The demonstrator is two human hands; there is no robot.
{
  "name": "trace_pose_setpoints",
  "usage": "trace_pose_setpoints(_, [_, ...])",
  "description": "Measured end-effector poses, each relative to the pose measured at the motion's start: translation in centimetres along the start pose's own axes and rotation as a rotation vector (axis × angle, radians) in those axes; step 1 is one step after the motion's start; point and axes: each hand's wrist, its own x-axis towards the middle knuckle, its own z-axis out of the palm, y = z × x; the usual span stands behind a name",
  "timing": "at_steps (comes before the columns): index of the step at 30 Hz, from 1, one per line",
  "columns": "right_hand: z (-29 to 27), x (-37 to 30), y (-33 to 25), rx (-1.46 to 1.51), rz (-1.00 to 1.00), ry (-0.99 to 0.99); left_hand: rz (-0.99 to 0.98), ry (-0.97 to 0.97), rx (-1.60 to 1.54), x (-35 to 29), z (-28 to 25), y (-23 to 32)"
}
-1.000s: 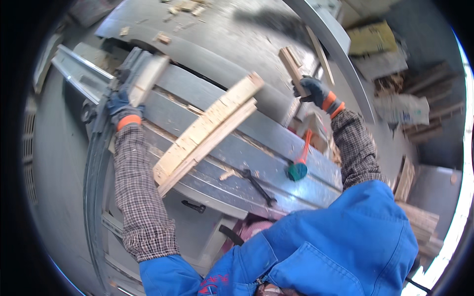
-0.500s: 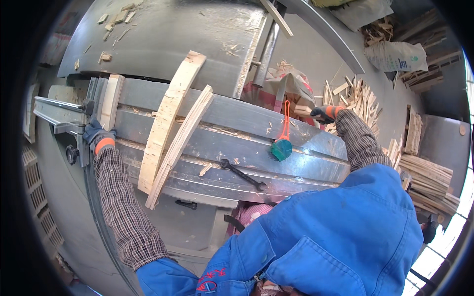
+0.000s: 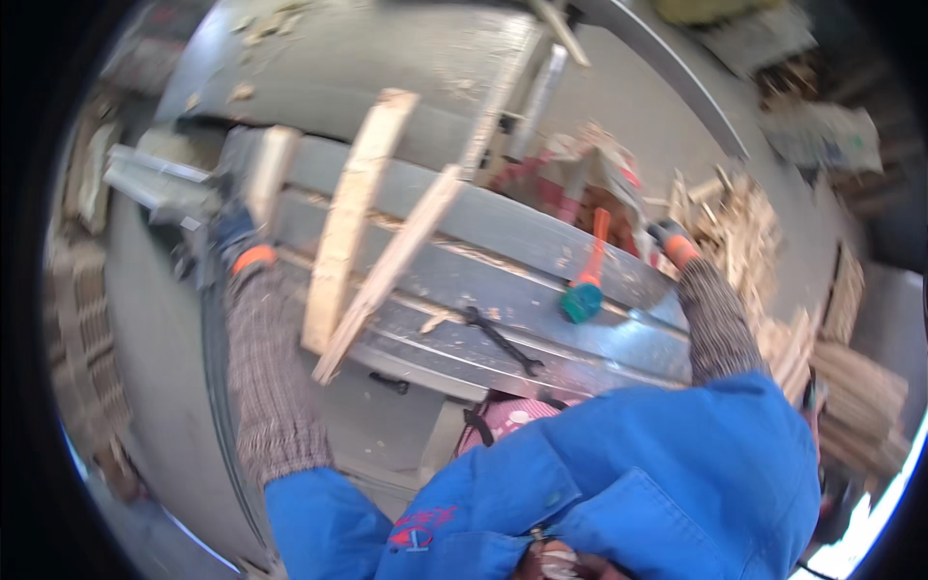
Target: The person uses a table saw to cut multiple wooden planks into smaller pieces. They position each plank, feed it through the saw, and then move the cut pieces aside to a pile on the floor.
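Observation:
My left hand (image 3: 237,235), in a dark glove with an orange cuff, is at the near end of a short board (image 3: 272,177), beside a metal guide (image 3: 159,184) at the left edge of the machine table. Motion blur hides whether its fingers grip anything. Past the table's far right edge, next to an open sack (image 3: 604,179), is my right hand (image 3: 674,242), gloved alike. Its fingers are smeared too. Two longer wood strips (image 3: 360,217) lie across the grooved metal table (image 3: 503,217), one paler and wider, the other narrow.
A dark open-end wrench (image 3: 503,340) and a green round item with an orange handle (image 3: 583,298) lie on the table. Wood scraps (image 3: 739,222) are heaped on the floor at right, near stacked slats (image 3: 860,387). Offcuts (image 3: 275,21) rest on the far metal surface.
The whole view has shifted and blurred, so the table and strips appear further right. Both hands stay near the same places, the left by the short board and the right by the sack.

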Motion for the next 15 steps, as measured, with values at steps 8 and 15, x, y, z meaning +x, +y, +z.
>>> trace_pose_setpoints(8, [-4.5, -6.3, 0.6, 0.667, -0.091, 0.180, 0.017, 0.122, -0.636, -6.4, -7.8, 0.5])
trace_pose_setpoints(15, [-4.2, -18.7, -16.5, 0.798, -0.442, 0.184, -0.125, -0.096, -1.559, -12.2, -23.3, 1.1])
